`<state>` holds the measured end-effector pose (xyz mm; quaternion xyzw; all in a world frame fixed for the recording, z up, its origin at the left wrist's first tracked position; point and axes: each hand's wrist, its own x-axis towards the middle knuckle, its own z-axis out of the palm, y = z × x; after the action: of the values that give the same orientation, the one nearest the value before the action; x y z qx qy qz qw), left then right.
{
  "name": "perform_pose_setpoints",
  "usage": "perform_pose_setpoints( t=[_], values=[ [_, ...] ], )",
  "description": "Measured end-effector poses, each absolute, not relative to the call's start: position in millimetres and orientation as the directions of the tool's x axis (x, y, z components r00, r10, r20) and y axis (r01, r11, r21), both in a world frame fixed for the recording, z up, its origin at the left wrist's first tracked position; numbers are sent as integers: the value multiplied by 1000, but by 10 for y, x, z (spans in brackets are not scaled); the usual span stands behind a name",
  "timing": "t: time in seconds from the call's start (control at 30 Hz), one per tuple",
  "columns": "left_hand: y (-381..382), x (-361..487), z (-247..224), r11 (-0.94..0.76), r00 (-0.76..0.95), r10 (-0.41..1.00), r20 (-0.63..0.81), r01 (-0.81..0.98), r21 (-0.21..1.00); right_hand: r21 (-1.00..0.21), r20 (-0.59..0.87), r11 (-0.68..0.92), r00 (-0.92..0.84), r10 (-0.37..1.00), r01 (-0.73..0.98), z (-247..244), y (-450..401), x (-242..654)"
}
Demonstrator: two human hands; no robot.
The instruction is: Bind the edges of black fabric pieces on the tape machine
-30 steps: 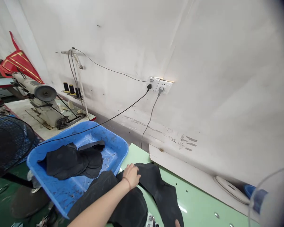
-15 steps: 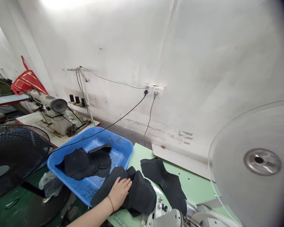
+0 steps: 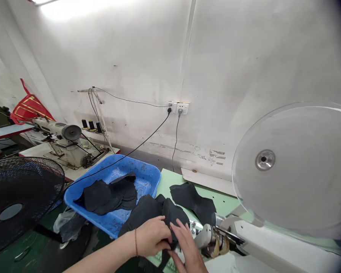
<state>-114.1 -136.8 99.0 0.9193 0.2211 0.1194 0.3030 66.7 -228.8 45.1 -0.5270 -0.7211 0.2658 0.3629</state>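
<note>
My left hand point(image 3: 155, 236), a thin cord around its wrist, is closed with curled fingertips on a black fabric piece point(image 3: 165, 260) at the front edge of the green table. Close on its right, my right hand point(image 3: 187, 248) has its fingers stretched and its thumb apart, near the same piece; I see no firm grip there. Just behind both hands lies a pile of black cut pieces point(image 3: 146, 209), reaching over the blue tub's edge. Another black piece point(image 3: 193, 201) lies flat farther back. Right of my hands is the metal head of a machine point(image 3: 206, 237).
A blue tub point(image 3: 147, 168) with more black pieces point(image 3: 109, 195) stands to the left. Beyond it are a sewing machine point(image 3: 71, 142) and thread spools point(image 3: 91, 126). A black fan point(image 3: 25, 197) is at the far left, a large clear disc point(image 3: 301, 163) at right. A cable point(image 3: 142, 143) crosses above the tub.
My left hand was lying flat on the black pile; it has come nearer and curled onto a piece. My right hand has come into view. The camera view has shifted slightly.
</note>
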Motion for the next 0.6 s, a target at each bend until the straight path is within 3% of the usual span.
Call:
perform_pose_setpoints(
  t=[0.03,0.13,0.27,0.4,0.6],
  values=[
    [-1426,-1159,1107,-655,846,528,72,352,668,-785,221,310,-225,949,536,590,-2228,642],
    [-1577,-1238,1336,-361,729,680,-77,425,830,-897,-10,62,-161,987,437,910,-2196,599],
    [-1719,-1302,1393,-77,686,687,-240,398,914,-954,-227,-183,-174,958,236,1066,-2317,571],
    [-1787,-1272,1353,-10,690,681,-247,346,938,-960,-263,-240,-174,949,145,1169,-2384,559],
    [-1810,-1166,1417,-24,684,678,-268,385,923,-951,-289,-264,-165,943,159,1343,-2380,570]
  ],
)
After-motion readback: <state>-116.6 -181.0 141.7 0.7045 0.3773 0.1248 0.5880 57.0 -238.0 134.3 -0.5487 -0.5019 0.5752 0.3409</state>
